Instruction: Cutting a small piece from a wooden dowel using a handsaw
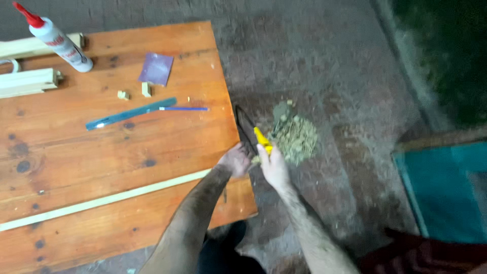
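- The left hand [235,160] rests at the right edge of the table [116,152], fingers curled around the near end of a dark, flat dustpan [245,133]; the grip looks closed on it, though blur hides the fingertips.
- The right hand [274,167] is off the table, over the floor, fist closed around a yellow handle [263,140] of a small brush; its head is hidden or blurred against the pile.
- The two hands sit close together, the pan between them and slightly ahead.
- A sawdust pile [293,134] lies on the floor [345,76] just beyond and to the right of the right hand, touching or nearly touching the handle's far end. The right hand is the nearer one to it.
- The handle's long axis runs from the hand up and left, away from the person; the pan's long edge runs roughly parallel to it, along the table's edge.
- On the table, well apart from the hands: a long pale strip [101,201] lying diagonally, a blue ruler [129,113] with a blue pen [185,108] at its end, two small wood blocks [146,90], a purple sandpaper sheet [156,68], a glue bottle [58,40] with a red tip, and pale battens [28,81] at the far left.
- A teal board [441,187] lies on the floor to the right.
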